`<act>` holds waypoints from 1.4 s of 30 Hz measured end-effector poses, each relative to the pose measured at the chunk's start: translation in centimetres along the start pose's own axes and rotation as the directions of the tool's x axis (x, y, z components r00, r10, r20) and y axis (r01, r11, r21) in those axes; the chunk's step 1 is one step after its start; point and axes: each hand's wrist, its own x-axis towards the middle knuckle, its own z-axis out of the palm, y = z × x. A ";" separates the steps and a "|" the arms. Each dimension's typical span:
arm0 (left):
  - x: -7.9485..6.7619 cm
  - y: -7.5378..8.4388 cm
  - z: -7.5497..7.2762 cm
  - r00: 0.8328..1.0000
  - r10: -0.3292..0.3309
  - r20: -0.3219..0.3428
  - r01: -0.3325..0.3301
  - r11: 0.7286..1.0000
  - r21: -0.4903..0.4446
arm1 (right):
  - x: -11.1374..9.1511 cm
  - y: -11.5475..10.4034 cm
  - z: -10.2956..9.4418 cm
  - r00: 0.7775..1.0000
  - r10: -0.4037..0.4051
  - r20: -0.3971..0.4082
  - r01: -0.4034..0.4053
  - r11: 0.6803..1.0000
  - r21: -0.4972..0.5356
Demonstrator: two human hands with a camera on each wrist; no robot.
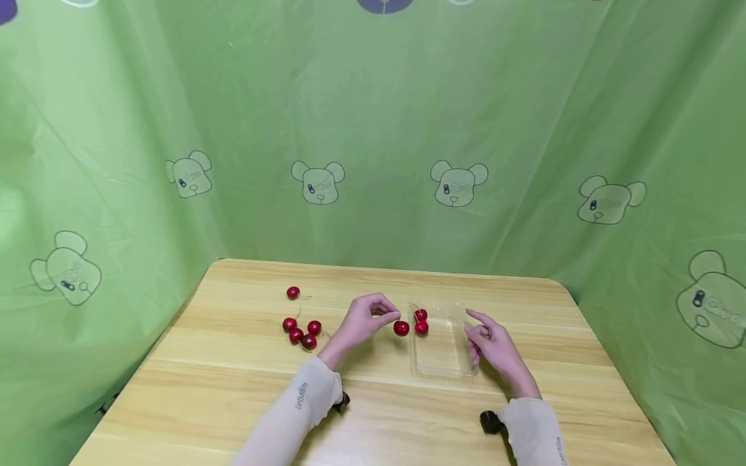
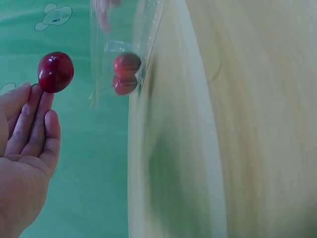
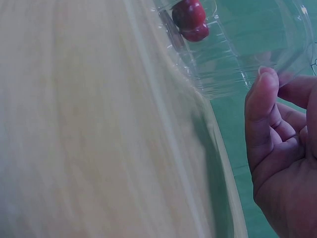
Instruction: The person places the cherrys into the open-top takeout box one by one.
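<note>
**Glossy dark-red round cherry (image 1: 401,329) hung by its stem from a bare left-hand grip (image 1: 362,320), just left of a clear, rectangular plastic tray (image 1: 445,353)**

Far left on the pale wood-grain desk (image 1: 227,362): one lone dark-red cherry (image 1: 293,293), thin stem out to its right. Nearer the person, a loose cluster of four red cherries (image 1: 296,335); stems thin, hard to trace.

Next, the left-hand grip: thumb and fingertips closed on the cherry's stem, fruit hanging at the tray's left side. Most of that stem is covered by fingers; left wrist view shows the fruit only.

Tray: transparent, edges faint against the wood. Two red cherries (image 1: 421,321) inside by its left wall, touching; right wrist view cuts them at the top.

Rightmost, the right-hand grip (image 1: 498,349): thumb and index at the tray's right edge, other fingers curled and partly hidden. Cannot tell whether it pinches the rim or merely rests there.

Both beige sleeves (image 1: 291,411) run off the lower edge.
</note>
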 end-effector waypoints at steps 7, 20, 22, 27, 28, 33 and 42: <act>0.2 0.3 1.0 1.000 0.023 -0.009 -0.023 1.000 -0.017 | 0.1 0.0 -0.1 1.000 0.001 0.000 -0.001 1.000 0.002; 0.4 -0.1 3.4 0.999 0.034 -0.032 -0.034 0.999 -0.008 | 0.3 0.1 0.0 1.000 -0.002 0.003 0.002 1.000 -0.012; 0.5 0.0 3.7 0.999 0.028 -0.034 -0.028 1.000 0.005 | 0.3 0.1 0.1 1.000 0.000 0.003 0.001 1.000 -0.004; 0.5 0.0 4.0 0.998 0.064 -0.025 -0.062 0.995 0.074 | 0.1 -0.1 0.0 1.000 0.000 0.010 0.000 1.000 0.007; 0.5 0.0 4.1 0.997 0.079 -0.020 -0.076 0.992 0.096 | 0.1 -0.2 0.0 1.000 0.001 0.010 -0.001 1.000 0.008; 0.7 -0.1 4.3 0.989 0.146 0.002 -0.143 0.971 0.192 | 0.1 -0.3 0.0 1.000 0.007 0.005 -0.007 1.000 0.008; 0.7 0.4 4.8 0.989 0.145 0.018 -0.142 0.930 0.340 | 0.1 0.0 -0.1 1.000 0.010 0.006 -0.010 1.000 0.005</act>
